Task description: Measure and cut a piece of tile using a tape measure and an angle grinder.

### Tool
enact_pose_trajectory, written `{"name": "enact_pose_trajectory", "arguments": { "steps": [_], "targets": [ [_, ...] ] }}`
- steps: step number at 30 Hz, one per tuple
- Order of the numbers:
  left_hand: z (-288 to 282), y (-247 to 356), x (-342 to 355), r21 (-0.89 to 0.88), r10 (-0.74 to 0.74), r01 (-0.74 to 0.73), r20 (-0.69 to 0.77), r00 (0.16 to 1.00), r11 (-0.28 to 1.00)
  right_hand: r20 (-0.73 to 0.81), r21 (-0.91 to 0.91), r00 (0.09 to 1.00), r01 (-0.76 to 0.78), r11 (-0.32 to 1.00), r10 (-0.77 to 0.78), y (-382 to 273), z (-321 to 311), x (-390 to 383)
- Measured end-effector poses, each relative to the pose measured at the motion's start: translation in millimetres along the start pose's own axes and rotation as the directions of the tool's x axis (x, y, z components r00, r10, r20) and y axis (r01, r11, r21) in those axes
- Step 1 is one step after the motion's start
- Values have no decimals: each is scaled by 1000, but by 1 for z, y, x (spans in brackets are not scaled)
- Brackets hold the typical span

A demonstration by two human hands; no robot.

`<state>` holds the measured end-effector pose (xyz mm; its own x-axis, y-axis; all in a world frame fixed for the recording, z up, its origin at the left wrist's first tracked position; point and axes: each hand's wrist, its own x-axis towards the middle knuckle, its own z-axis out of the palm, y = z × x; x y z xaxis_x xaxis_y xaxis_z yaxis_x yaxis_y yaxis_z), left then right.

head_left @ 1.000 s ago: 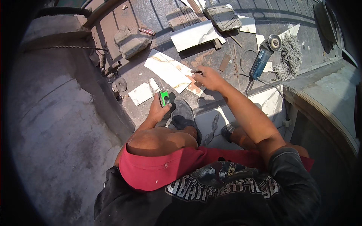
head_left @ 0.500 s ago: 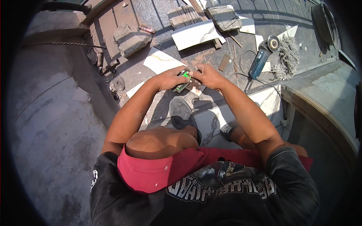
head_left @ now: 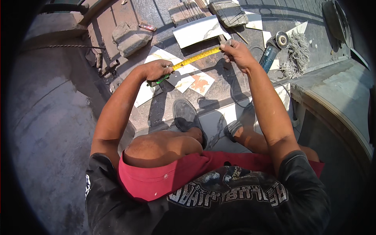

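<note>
Closest to me on my feed are the black T-shirt [head_left: 211, 221] and the red shorts [head_left: 156, 176], with a bent knee past the hem. Beyond them I see two dark shoes, the left one [head_left: 187, 114] on the grey floor [head_left: 156, 117] and the right one [head_left: 234, 130] by a pale, veined slab [head_left: 219, 119]. The left hand [head_left: 159, 69] is curled closed around the green case of a tape measure [head_left: 159, 81], out in front of the knees. From it the yellow blade [head_left: 197, 58] runs taut, slanting up to the right hand [head_left: 239, 55], which pinches the blade's end between thumb and finger, its other fingers loosely bent. Beneath the blade I have cut pieces of white tile [head_left: 182, 83] on the floor, partly overlapping, and a corner piece [head_left: 201, 83] with a reddish patch. To the right, partly behind the right forearm, lies a blue angle grinder [head_left: 269, 56], with a heap of grey strands [head_left: 297, 55] just beside it. Farther off, a rough stone [head_left: 131, 39] sits at left near a small red tube [head_left: 147, 27]; a white tile strip [head_left: 199, 31] leans by two grooved blocks [head_left: 228, 15].
</note>
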<state>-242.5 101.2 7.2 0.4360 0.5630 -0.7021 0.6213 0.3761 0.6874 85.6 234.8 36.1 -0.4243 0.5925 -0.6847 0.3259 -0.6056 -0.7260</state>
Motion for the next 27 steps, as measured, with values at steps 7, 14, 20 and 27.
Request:
{"name": "enact_pose_trajectory", "arguments": {
  "steps": [7,14,20,27],
  "targets": [
    [-34,6,36,-10,-141,141,31,990,990,-218,-208,971,50,977,-96,17,-1,65],
    [-55,15,52,-42,-30,31,37,999,999,-267,-367,952,45,929,-152,12,32,75],
    [-49,5,83,-83,-3,7,45,999,997,-260,-635,933,27,772,-247,13,55,78],
    [-52,-5,84,-115,-23,33,84,996,993,-167,-680,921,151,717,-352,14,61,63]
  ]
}}
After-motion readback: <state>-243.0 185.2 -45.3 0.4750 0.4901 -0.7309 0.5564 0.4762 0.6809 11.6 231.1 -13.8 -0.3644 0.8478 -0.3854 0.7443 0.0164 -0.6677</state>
